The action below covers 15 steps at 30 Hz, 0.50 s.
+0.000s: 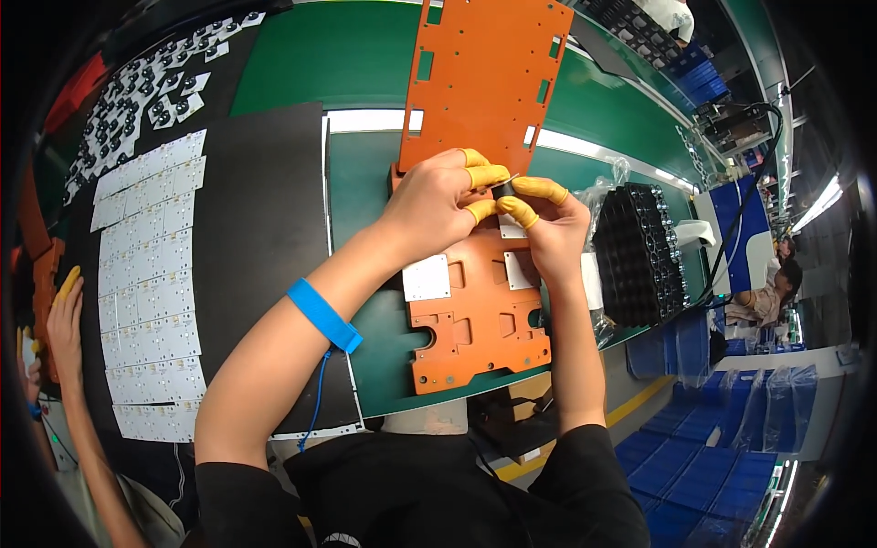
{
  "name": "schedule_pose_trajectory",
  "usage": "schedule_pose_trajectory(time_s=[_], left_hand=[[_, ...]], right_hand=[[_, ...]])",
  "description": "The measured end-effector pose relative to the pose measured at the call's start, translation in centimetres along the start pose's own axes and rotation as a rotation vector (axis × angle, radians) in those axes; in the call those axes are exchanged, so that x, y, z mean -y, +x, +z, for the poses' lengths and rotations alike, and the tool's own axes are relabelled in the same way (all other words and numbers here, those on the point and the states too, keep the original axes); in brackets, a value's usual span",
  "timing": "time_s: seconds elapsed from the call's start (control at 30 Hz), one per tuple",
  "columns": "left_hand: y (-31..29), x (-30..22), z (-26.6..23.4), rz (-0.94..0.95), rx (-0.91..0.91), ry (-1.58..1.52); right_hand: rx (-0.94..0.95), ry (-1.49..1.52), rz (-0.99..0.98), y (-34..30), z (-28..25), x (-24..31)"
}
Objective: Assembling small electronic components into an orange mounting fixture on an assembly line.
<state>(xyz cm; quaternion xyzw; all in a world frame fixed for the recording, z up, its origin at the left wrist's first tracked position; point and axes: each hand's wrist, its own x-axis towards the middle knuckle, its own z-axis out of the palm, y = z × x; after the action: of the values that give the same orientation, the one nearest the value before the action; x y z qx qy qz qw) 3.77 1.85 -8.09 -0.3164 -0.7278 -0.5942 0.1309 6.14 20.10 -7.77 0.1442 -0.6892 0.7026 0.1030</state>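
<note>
My left hand (437,201) and my right hand (559,224) meet over an orange fixture (480,315), both with yellow finger cots on several fingers. Pinched between their fingertips is a small black round part (503,191) with a thin edge on its upper side; the fingers hide much of it. White square boards lie in the fixture: one board (427,278) at its left, another (521,271) at its right, and a third (512,228) just below my fingers. A blue wrist strap (322,313) with a cord circles my left forearm.
Behind the fixture stands an orange plate (484,82) with cut-outs. Right of it is a black tray (635,256) of small parts. White board panels (151,283) lie on a black mat (265,201) at left, beside a co-worker's hand (64,320). Blue crates (694,457) fill the lower right.
</note>
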Motion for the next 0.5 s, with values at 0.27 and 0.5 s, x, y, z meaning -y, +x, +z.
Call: schedule_pose_trajectory(time_s=[0.27, 0.5], left_hand=[[0.0, -0.3, 0.0, 0.239, -0.104, 0.295], [0.0, -0.4, -0.2, 0.522, -0.055, 0.561]], right_hand=[[0.058, 0.128, 0.134, 0.5, -0.4, 0.2], [0.189, 0.181, 0.294, 0.6, -1.2, 0.9]])
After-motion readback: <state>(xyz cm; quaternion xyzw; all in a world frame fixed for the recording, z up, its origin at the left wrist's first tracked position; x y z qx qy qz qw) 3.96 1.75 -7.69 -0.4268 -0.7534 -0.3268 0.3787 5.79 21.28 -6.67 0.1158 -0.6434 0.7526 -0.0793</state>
